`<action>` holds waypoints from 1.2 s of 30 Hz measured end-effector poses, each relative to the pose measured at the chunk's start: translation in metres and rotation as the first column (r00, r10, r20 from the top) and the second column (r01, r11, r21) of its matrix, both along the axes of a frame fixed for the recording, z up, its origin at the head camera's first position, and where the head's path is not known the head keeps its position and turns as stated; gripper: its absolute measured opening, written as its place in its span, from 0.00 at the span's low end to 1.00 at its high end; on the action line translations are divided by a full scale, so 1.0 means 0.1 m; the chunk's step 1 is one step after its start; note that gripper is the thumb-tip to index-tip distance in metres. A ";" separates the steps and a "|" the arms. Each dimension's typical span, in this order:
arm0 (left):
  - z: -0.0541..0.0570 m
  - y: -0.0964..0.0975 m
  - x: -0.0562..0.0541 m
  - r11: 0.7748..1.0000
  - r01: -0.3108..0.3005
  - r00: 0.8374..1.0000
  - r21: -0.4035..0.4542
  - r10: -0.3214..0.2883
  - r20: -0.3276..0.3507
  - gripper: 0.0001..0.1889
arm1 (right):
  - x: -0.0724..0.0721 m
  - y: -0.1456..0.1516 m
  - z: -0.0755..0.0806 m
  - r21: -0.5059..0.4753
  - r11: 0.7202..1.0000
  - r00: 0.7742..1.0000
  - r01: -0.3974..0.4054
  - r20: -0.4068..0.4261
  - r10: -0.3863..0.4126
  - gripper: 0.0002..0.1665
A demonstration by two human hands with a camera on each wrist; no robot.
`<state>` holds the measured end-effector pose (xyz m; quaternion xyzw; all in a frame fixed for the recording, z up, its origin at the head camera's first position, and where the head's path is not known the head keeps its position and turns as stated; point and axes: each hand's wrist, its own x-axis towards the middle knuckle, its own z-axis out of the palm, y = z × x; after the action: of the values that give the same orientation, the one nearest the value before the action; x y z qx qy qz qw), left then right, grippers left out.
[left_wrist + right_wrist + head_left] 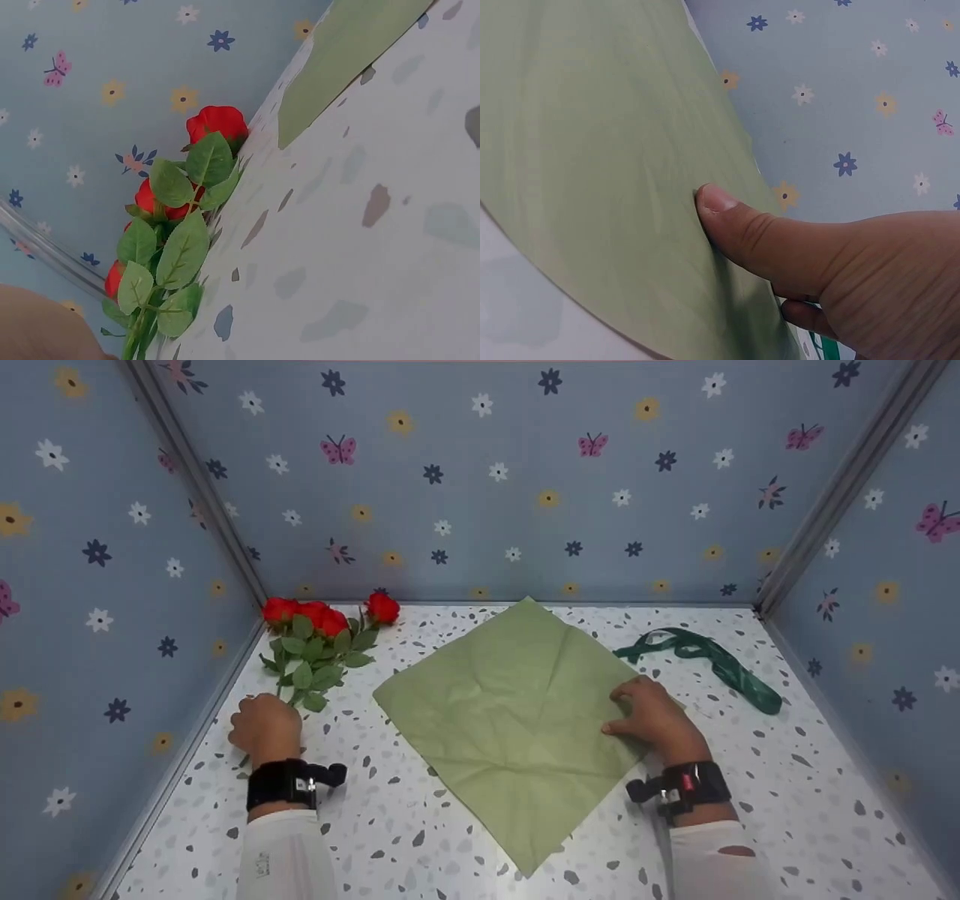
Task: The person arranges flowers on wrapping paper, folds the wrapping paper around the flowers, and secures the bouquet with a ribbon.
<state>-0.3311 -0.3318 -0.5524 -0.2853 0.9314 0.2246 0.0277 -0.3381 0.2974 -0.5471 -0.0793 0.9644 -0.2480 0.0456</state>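
A bunch of red roses (322, 619) with green leaves lies at the back left, its stems running down under my left hand (266, 727). My left fingers are curled round those stems; the left wrist view shows the leaves (184, 251) just beyond the hand. In the middle a light green square sheet (495, 697), creased, lies with its corners to front, back and sides. My right hand (656, 716) is at the sheet's right corner. In the right wrist view the thumb (739, 225) lies on top of the sheet and another finger shows behind its edge, pinching it.
A dark green ribbon (705, 652), loosely bundled, lies at the back right beyond the right hand. The speckled white tabletop (420, 840) is bounded at the back and both sides by blue panels (480, 532) printed with flowers and butterflies.
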 end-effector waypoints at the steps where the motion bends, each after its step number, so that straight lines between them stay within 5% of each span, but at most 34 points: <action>1: 0.00 -0.01 0.00 1.000 -0.004 1.000 0.004 0.004 -0.002 0.24 | 0.00 0.00 0.00 0.003 1.000 1.000 0.002 0.004 -0.002 0.40; 9: -0.01 -0.06 -0.02 0.998 -0.041 0.999 0.049 0.041 -0.009 0.20 | -0.02 0.00 0.01 0.010 1.000 0.999 0.020 0.032 -0.021 0.41; 17: 0.01 -0.07 -0.02 0.991 -0.010 0.999 0.132 0.005 0.033 0.15 | -0.02 0.01 0.00 0.022 1.000 1.000 0.006 0.025 -0.006 0.42; 23: 0.10 -0.01 -0.04 0.992 0.089 0.996 0.092 -0.090 0.008 0.21 | -0.01 0.01 0.01 -0.005 1.000 1.000 -0.019 -0.002 0.019 0.41; 29: 0.15 0.02 -0.04 0.980 0.180 0.981 0.085 -0.185 0.058 0.18 | 0.00 0.02 0.01 -0.014 1.000 1.000 -0.021 -0.012 0.021 0.42; 33: 0.18 0.05 -0.04 0.984 0.160 0.984 0.078 -0.165 0.063 0.16 | 0.01 0.01 0.01 -0.008 1.000 1.000 -0.006 -0.001 0.006 0.42; 36: 0.22 0.08 -0.04 0.988 0.136 0.991 0.074 -0.137 -0.001 0.14 | 0.01 0.01 0.01 -0.005 1.000 1.000 0.001 0.006 -0.001 0.42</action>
<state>-0.3347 -0.3239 -0.5301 -0.2201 0.9397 0.2557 0.0553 -0.3370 0.2982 -0.5457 -0.0780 0.9637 -0.2506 0.0481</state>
